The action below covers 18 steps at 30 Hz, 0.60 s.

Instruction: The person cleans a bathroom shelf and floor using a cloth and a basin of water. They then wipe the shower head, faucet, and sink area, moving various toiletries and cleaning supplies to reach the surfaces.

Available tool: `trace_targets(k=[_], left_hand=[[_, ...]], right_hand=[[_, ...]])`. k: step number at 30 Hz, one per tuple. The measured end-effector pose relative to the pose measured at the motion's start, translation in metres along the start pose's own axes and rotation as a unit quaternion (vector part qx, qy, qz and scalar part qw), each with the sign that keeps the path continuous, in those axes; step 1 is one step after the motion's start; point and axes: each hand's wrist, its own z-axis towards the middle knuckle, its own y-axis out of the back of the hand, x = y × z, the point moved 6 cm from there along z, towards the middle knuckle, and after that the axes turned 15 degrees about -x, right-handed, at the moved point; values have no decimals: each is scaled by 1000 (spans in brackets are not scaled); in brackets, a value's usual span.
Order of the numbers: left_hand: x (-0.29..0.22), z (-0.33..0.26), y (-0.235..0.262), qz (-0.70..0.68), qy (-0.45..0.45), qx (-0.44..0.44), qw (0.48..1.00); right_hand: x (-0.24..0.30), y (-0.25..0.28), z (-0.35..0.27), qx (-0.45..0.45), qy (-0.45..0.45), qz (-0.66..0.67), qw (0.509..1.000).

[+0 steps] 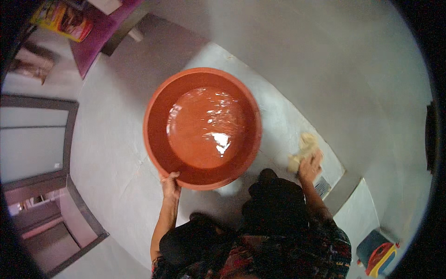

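grey floor [116, 153], bare concrete look. on it a wide red-orange plastic basin [158, 153], partly filled with water; likely heavy, sloshy, rim flexing; best gripped at the rim, ideally both sides. left hand [170, 182] closed over the near rim. right hand [310, 166] pressed flat on a pale cloth [304, 149], soft, limp, just right of the basin.
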Motion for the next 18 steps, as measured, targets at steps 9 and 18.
trace_targets(k=[9,18], left_hand=[[8,-34,-64,22,20,66,997],[-16,-22,-38,221,-84,-27,971]], right_hand=[[-8,27,16,167,-305,618,705],[234,205,85,172,341,503,775]])
